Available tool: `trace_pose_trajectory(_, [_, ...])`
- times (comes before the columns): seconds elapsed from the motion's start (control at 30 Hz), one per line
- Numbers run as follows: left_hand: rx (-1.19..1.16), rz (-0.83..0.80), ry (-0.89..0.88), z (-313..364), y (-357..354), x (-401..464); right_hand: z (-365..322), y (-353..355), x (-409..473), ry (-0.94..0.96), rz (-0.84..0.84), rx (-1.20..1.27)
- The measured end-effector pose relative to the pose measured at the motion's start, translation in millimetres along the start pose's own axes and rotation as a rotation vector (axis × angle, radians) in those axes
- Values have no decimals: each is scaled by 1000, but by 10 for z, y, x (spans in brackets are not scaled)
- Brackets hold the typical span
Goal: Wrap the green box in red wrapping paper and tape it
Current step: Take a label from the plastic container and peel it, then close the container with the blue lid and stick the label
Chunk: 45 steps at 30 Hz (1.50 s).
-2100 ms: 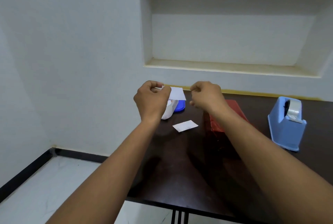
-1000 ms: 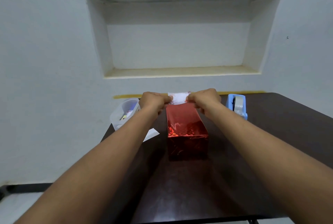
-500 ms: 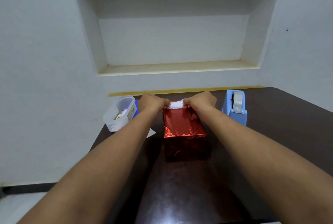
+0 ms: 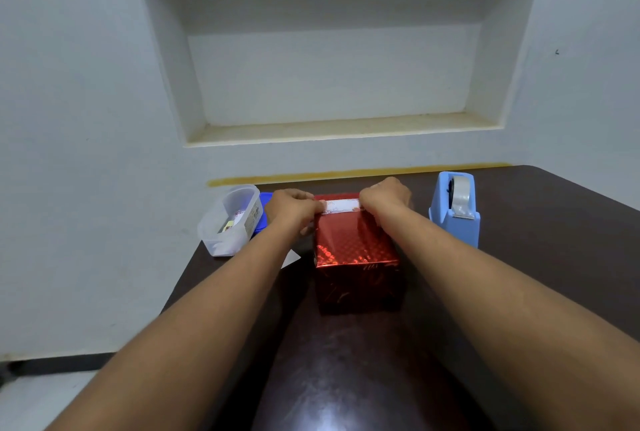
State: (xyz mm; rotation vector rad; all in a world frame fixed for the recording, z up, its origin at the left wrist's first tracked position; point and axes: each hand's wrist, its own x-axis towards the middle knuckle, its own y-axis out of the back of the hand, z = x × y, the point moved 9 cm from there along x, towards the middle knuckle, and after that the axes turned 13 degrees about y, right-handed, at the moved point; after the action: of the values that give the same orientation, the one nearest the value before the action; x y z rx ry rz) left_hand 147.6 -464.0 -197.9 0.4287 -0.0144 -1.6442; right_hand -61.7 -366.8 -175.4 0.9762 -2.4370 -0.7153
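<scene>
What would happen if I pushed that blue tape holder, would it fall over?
Probably not easily. The blue tape dispenser stands on a wide base on the dark table, so it looks steady. It would more likely slide than tip, since the tabletop looks smooth and shiny. Pushed high up near the tape roll, it might rock a little.

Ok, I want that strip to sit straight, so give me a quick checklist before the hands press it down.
1. White strip held at both ends by left hand and right hand: ok.
2. Strip lies across far top edge of red-wrapped box: ok.
3. Strip stuck flat already: cannot tell.
4. Box resting on dark table: ok.
5. Blue tape dispenser near right hand: ok.
</scene>
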Motion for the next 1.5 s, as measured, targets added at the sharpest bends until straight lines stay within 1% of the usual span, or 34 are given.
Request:
trace_pose_trajectory(0.13, [10, 68, -5, 15, -15, -23, 10, -54, 2, -8, -65, 10])
trace_pose_trajectory(0.27, [78, 51, -26, 22, -139, -9, 7, -130, 4, 4, -130, -5])
trace_pose_trajectory(0.43, [58, 93, -38, -37, -101, 73, 91, -90, 63, -4, -67, -50])
trace_pose_trajectory(0.57, [52, 2, 19, -75, -154, 44, 13, -97, 5, 23, -101, -65])
trace_pose_trajectory(0.67, [94, 7, -4, -81, -167, 11, 6, -138, -3, 44, -138, -86])
trace_pose_trajectory(0.77, [120, 14, -26, -49, -152, -18, 26, -87, 10, 68, -87, -92])
trace_pose_trajectory(0.87, [67, -46, 39, -86, -135, -46, -66, -39, -22, 155, -47, -179])
trace_pose_trajectory(0.9, [42, -54, 55, -100, -122, -29, -140, -27, -44, 217, -22, -217])
trace_pose_trajectory(0.97, [69, -29, 35, -45, -28, -73, -343, 6, -101, 369, 36, -244])
trace_pose_trajectory(1.03, [47, 6, -44, 63, 118, -57, -525, -18, -156, 465, 60, -188])
trace_pose_trajectory(1.07, [29, 27, -87, 129, 206, -51, -604, -57, -171, 477, 55, -132])
trace_pose_trajectory(1.2, [-13, 137, -175, 323, 647, 5, -874, -282, -217, 412, -17, 88])
trace_pose_trajectory(1.27, [39, 225, -251, 442, 928, 18, -1001, -476, -217, 354, -86, 143])
trace_pose_trajectory(1.37, [222, 344, -316, 536, 1323, 86, -1147, -866, -167, 249, -195, 184])
trace_pose_trajectory(1.43, [395, 396, -277, 484, 1537, 245, -1238, -1130, -163, 193, -273, 248])
trace_pose_trajectory(1.5, [631, 419, -163, 351, 1694, 385, -1328, -1355, -166, 159, -334, 250])
